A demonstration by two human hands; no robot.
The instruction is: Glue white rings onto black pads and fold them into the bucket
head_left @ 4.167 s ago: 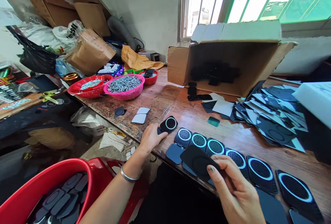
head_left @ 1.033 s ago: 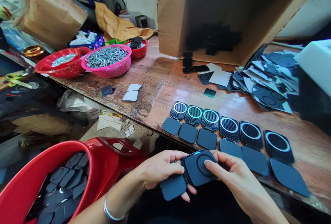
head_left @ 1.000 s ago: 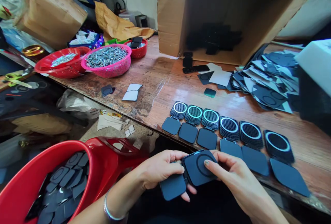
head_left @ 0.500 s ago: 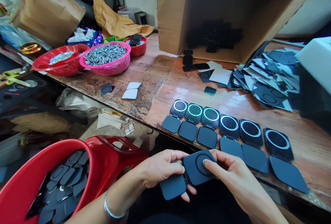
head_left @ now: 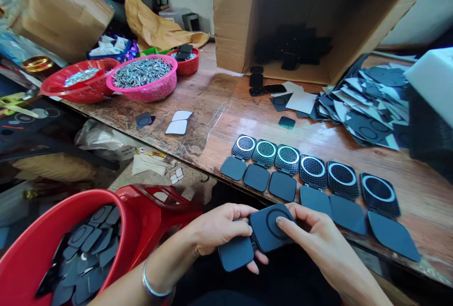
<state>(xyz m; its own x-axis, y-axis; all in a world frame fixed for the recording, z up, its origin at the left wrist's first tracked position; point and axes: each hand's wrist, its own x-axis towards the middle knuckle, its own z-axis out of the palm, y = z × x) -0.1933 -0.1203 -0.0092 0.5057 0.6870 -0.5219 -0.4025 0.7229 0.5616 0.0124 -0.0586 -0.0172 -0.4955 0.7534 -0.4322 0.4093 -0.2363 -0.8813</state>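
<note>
A dark, two-panel hinged piece [head_left: 236,253] is held between my hands over my lap, in front of the table edge. My left hand [head_left: 221,230] grips its left panel, thumb on top and fingers underneath. The right panel, which bears a thin ring outline, is pinched at its right edge by my right hand [head_left: 307,226], the thumb lying on its face. Beyond the hands, several opened hinged pieces [head_left: 282,186] lie in a row along the table edge, their mesh halves with pale rings farther back and plain panels nearer.
A red tub [head_left: 123,230] of dark pieces stands at lower left. Baskets of metal parts, including a pink basket [head_left: 166,82], sit at the back left. Behind the row are a cardboard box [head_left: 231,28] and a heap of dark and white sheets [head_left: 371,103] at right.
</note>
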